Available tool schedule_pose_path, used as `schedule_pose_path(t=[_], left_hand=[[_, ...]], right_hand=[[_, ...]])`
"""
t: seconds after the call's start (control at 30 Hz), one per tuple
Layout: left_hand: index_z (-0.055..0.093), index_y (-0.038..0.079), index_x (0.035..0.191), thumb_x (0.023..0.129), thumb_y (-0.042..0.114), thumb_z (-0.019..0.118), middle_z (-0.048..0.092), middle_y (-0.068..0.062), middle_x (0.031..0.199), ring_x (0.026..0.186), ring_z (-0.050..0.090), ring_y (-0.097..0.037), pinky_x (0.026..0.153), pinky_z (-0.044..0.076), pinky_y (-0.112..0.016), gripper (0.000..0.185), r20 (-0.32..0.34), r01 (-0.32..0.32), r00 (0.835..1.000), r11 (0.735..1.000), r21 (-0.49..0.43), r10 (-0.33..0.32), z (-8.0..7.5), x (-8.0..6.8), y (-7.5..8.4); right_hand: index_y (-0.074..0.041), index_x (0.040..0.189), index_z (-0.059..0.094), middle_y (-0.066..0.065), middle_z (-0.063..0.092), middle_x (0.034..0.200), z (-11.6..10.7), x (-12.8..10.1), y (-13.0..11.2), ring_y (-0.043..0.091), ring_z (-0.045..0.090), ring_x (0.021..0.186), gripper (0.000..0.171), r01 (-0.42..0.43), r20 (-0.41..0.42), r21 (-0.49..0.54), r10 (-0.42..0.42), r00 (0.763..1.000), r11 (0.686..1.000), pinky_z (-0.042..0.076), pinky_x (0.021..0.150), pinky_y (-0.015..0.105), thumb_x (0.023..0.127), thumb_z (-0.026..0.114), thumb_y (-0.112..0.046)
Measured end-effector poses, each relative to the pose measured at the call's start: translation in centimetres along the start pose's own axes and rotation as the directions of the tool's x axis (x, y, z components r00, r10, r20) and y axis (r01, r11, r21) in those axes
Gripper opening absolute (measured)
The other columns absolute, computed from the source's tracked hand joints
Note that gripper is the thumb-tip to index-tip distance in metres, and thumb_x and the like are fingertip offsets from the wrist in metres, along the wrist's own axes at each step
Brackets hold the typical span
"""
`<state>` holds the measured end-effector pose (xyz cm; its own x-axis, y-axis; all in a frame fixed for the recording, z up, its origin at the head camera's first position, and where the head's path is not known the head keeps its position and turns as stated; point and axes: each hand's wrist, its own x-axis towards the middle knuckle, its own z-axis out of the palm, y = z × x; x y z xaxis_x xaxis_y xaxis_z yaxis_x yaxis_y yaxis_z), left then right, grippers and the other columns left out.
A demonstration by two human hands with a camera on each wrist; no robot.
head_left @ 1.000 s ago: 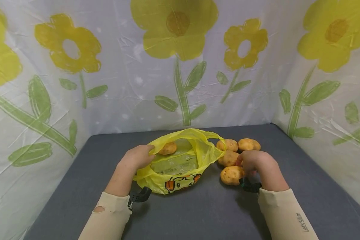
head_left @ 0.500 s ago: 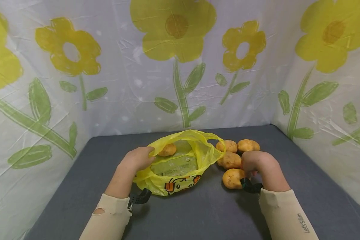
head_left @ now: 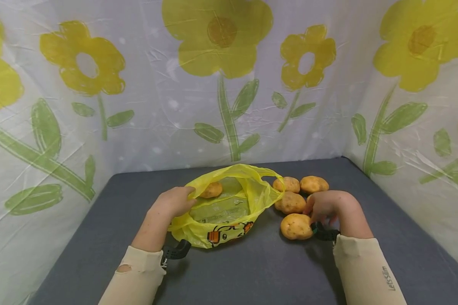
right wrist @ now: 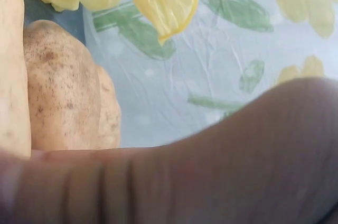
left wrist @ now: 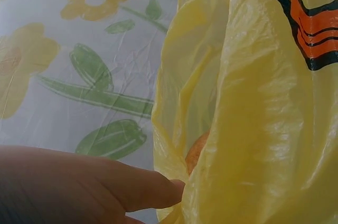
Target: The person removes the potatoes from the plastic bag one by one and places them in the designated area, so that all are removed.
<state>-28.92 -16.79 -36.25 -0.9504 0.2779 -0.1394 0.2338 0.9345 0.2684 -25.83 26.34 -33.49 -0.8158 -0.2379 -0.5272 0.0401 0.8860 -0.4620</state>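
A yellow plastic bag with an orange and black print lies open on the grey table. One potato sits inside it. My left hand grips the bag's left rim; in the left wrist view a finger presses the bag, and the potato shows through the film. Several potatoes lie right of the bag, the nearest beside my right hand. That hand hangs over the table with fingers loosely bent and holds nothing. The right wrist view shows a potato just past the fingers.
Flower-printed plastic sheets wall the table at the back, left and right. Two potatoes lie toward the back wall, a third by the bag's handle.
My right hand has drifted slightly right and toward me, uncovering more of the nearest potato. My left hand and the bag have kept their place.
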Motion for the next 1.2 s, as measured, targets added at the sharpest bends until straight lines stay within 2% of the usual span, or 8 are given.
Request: schedule_pose_path(t=[0.37, 0.53, 0.63, 0.73, 0.87, 0.97, 1.1, 1.2], left_hand=[[0.048, 0.004, 0.153, 0.107, 0.026, 0.056, 0.052, -0.022, 0.149, 0.136, 0.048, -0.044, 0.107, 0.042, -0.062, 0.052, 0.000, -0.008, 1.000, 1.000, 0.006, 0.008, 0.1, -0.2, 0.0], [0.047, 0.004, 0.154, 0.107, 0.027, 0.056, 0.051, -0.022, 0.150, 0.137, 0.047, -0.044, 0.107, 0.041, -0.061, 0.052, 0.004, -0.005, 1.000, 1.000, 0.001, 0.005, -0.1, -0.3, -0.1], [0.047, 0.004, 0.154, 0.107, 0.026, 0.056, 0.051, -0.021, 0.150, 0.137, 0.047, -0.044, 0.107, 0.041, -0.061, 0.052, 0.001, -0.004, 1.000, 1.000, -0.001, 0.004, 0.0, -0.2, -0.1], [0.046, 0.005, 0.155, 0.108, 0.026, 0.055, 0.050, -0.020, 0.152, 0.138, 0.046, -0.043, 0.109, 0.040, -0.061, 0.053, 0.001, -0.002, 1.000, 1.000, -0.007, 0.002, 0.0, 0.0, 0.0], [0.046, 0.006, 0.155, 0.107, 0.026, 0.056, 0.051, -0.019, 0.151, 0.138, 0.047, -0.042, 0.109, 0.040, -0.060, 0.053, -0.012, 0.002, 1.000, 1.000, 0.001, -0.002, -0.1, 0.2, 0.0], [0.047, 0.006, 0.154, 0.106, 0.024, 0.057, 0.053, -0.019, 0.149, 0.136, 0.049, -0.041, 0.108, 0.042, -0.060, 0.052, -0.040, 0.007, 0.999, 1.000, 0.014, -0.007, -0.2, 0.1, -0.3], [0.051, 0.005, 0.151, 0.105, 0.016, 0.057, 0.056, -0.019, 0.146, 0.131, 0.054, -0.040, 0.100, 0.049, -0.057, 0.048, -0.089, 0.018, 0.996, 0.999, 0.037, -0.015, -0.4, -0.2, -0.6], [0.056, 0.004, 0.146, 0.104, 0.009, 0.055, 0.062, -0.019, 0.138, 0.122, 0.060, -0.038, 0.085, 0.053, -0.050, 0.043, -0.149, 0.013, 0.989, 0.999, 0.048, -0.005, -0.4, -0.5, -0.6]], right_hand=[[0.001, 0.131, 0.066, 0.010, 0.065, 0.109, -0.3, 0.2, 0.5, 0.028, 0.062, 0.096, 0.042, 0.001, -0.011, 0.049, -0.001, 1.000, 0.999, 0.059, 0.078, 0.046, 0.091, 0.076, -0.009], [0.002, 0.135, 0.063, 0.015, 0.064, 0.119, -0.5, -0.3, 0.3, 0.029, 0.062, 0.101, 0.049, 0.005, -0.018, 0.051, -0.004, 1.000, 0.999, 0.059, 0.078, 0.046, 0.090, 0.078, -0.011], [0.005, 0.140, 0.058, 0.022, 0.061, 0.132, -0.8, -1.1, 0.1, 0.030, 0.063, 0.102, 0.056, 0.016, -0.058, 0.045, -0.013, 0.998, 0.999, 0.058, 0.079, 0.046, 0.091, 0.078, -0.015], [0.009, 0.142, 0.054, 0.028, 0.056, 0.139, -1.1, -2.2, -0.6, 0.037, 0.063, 0.109, 0.060, 0.075, -0.155, -0.013, -0.076, 0.985, 0.997, 0.056, 0.084, 0.049, 0.095, 0.074, -0.022], [0.007, 0.142, 0.055, 0.027, 0.060, 0.133, -1.0, -3.3, -3.3, 0.042, 0.060, 0.118, 0.061, 0.174, -0.319, -0.096, -0.196, 0.927, 0.980, 0.052, 0.091, 0.054, 0.099, 0.069, -0.035], [0.003, 0.143, 0.057, 0.022, 0.063, 0.129, -0.2, -2.8, -7.0, 0.038, 0.061, 0.115, 0.058, 0.223, -0.398, -0.095, -0.243, 0.885, 0.970, 0.052, 0.091, 0.053, 0.101, 0.066, -0.036], [-0.001, 0.142, 0.060, 0.016, 0.065, 0.131, 2.2, 0.7, -13.0, 0.033, 0.063, 0.117, 0.049, 0.276, -0.385, -0.085, -0.287, 0.877, 0.957, 0.053, 0.092, 0.049, 0.102, 0.065, -0.029], [-0.002, 0.141, 0.062, 0.016, 0.065, 0.133, 5.1, 4.6, -16.5, 0.035, 0.062, 0.122, 0.047, 0.330, -0.345, -0.149, -0.362, 0.866, 0.932, 0.052, 0.097, 0.050, 0.100, 0.068, -0.025]])
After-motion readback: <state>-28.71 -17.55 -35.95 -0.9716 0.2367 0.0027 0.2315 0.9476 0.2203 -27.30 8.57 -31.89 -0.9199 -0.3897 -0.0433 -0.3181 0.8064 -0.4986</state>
